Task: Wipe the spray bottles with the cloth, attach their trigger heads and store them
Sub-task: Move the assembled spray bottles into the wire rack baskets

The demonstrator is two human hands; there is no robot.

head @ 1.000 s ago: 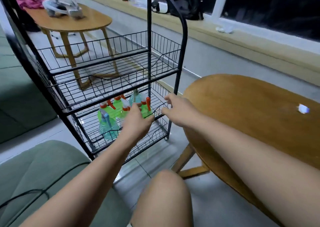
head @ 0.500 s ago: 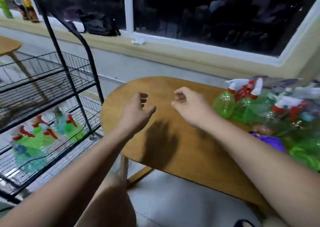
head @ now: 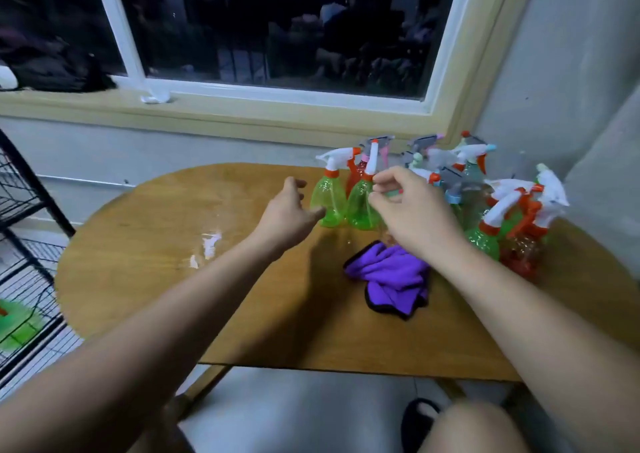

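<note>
Head view: an oval wooden bench point(head: 138, 262) stands under a dark window with a white frame point(head: 135, 54). Both bare forearms reach over it.

The left hand point(head: 289, 210) hovers with its fingers loosely bent and its thumb stretched out. The thumb tip lies just beside a clear green plastic spray bottle with a white and orange trigger head point(head: 329, 200). This hand has hold of nothing.

The right hand point(head: 414, 212) is half curled, thumb and forefinger apart. Its fingertips are just beside the neck of a second green spray bottle point(head: 358, 210), which stands touching the first. Nothing shows in its grasp, and whether a fingertip touches the bottle cannot be told.

Behind and to the right of that hand, a crowded group of green, red and bluish spray bottles with white, orange and grey trigger heads point(head: 509, 217) fills the far right of the bench, partly blurred.

A crumpled purple cloth with a black hem point(head: 391, 279) lies on the bench below the right wrist, near the two green bottles. A pale shiny patch point(head: 209, 245) shows on the wood to the left.

At the left edge stands a black wire rack point(head: 31, 203), with a green bottle point(head: 15, 324) on a lower shelf.
</note>
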